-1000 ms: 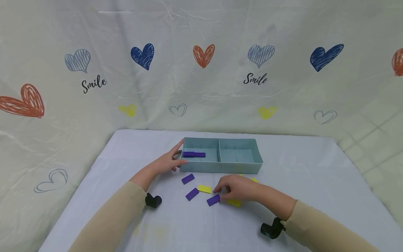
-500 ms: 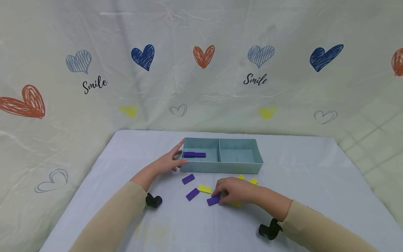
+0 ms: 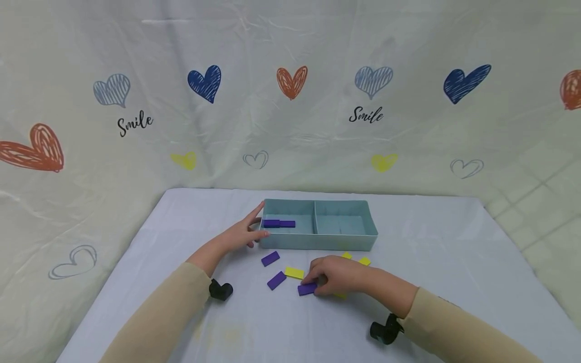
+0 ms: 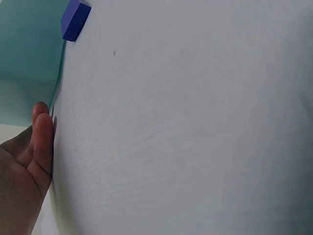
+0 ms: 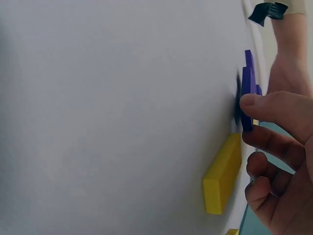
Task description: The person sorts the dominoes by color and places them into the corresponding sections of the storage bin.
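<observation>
The right hand (image 3: 340, 275) pinches a purple block (image 3: 306, 289) by one end, so it could twist free or knock the yellow block (image 5: 220, 178) beside that hand; the left hand (image 3: 238, 236), fingers spread against the box (image 3: 317, 242), might shove it by pressing unevenly

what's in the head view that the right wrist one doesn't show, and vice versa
Head only: printed hearts on the backdrop, plus two purple blocks inside the tray, left compartment.

Right wrist only: the right hand from its palm side, outer fingertips curled inward.

Both: that hand pinching a purple block, with yellow blocks nearby.
</observation>
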`<state>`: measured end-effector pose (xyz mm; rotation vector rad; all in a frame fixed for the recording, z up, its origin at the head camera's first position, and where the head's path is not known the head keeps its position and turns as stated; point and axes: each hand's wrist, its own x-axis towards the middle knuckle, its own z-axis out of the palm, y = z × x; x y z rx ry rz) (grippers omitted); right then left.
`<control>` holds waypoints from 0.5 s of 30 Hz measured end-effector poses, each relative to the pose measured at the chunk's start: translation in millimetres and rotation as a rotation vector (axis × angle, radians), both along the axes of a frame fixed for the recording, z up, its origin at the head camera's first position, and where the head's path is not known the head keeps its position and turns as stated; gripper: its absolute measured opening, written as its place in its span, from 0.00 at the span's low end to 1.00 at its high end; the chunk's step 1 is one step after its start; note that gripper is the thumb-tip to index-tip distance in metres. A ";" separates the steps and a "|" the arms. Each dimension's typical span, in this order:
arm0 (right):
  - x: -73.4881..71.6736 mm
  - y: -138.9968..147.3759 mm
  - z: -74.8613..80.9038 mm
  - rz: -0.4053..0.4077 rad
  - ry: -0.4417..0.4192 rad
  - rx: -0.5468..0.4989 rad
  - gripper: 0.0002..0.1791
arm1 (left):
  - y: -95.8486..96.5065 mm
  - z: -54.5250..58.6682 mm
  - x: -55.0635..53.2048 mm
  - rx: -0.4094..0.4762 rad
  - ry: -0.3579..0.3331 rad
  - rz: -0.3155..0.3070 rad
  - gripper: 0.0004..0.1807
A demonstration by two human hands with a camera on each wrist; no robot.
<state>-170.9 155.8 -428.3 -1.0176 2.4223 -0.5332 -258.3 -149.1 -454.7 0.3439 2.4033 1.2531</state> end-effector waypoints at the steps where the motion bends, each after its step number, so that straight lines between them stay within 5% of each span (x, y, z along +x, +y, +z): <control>1: -0.6 1.1 1.0 -0.005 -0.008 -0.007 0.15 | 0.1 0.0 0.2 -0.001 -0.001 0.000 0.48; 15: -13.9 16.1 28.7 -0.072 -0.057 -0.072 0.17 | -0.2 0.1 0.2 0.001 -0.002 -0.005 0.49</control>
